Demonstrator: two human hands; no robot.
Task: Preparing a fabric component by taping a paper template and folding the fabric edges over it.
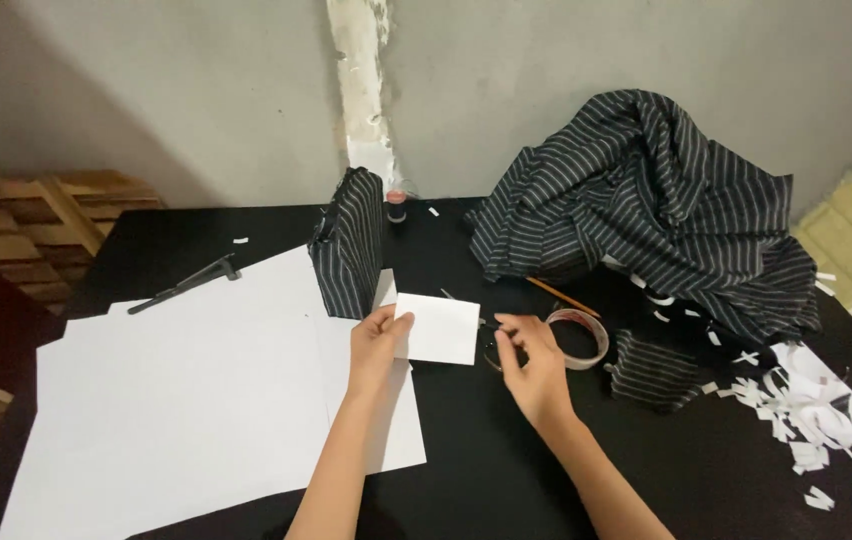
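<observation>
My left hand [376, 345] pinches the left edge of a small white paper card [443, 328] just above the black table [486, 470]. My right hand [531, 368] is right of the card. Its fingers curl on the dark handles of a pair of scissors [491, 354]. The scissors' blades run under the card, and only a thin tip shows beyond it. An upright box covered in black striped fabric [349, 243] stands just behind my left hand.
Large white sheets [196, 400] cover the table's left half, with a black tool [186, 285] at their far edge. A tape roll [582, 338], a pencil [561, 297], a small striped piece [651, 370] and a striped cloth heap [646, 190] lie right. Paper scraps [796, 410] litter the right edge.
</observation>
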